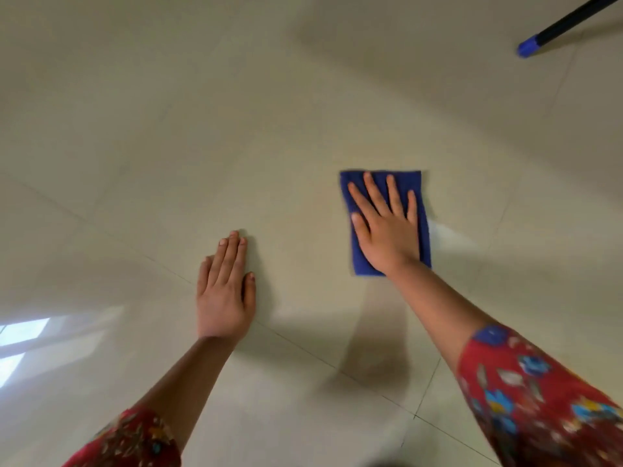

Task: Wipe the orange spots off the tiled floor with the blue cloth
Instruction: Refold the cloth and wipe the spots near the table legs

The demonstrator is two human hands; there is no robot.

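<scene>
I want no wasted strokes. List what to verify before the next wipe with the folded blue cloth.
1. Folded blue cloth flat on the beige tiled floor: ok.
2. Right hand pressing flat on it, fingers spread: ok.
3. Left hand braced flat on the floor, off the cloth: ok.
4. Orange spots located: cannot tell; none plainly visible, picture blurred.
5. Black pole with a blue tip out of the wiping path: ok, far at upper right.

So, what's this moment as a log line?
right hand: pressing flat on blue cloth | left hand: flat on floor | pole: far right, untouched
</scene>
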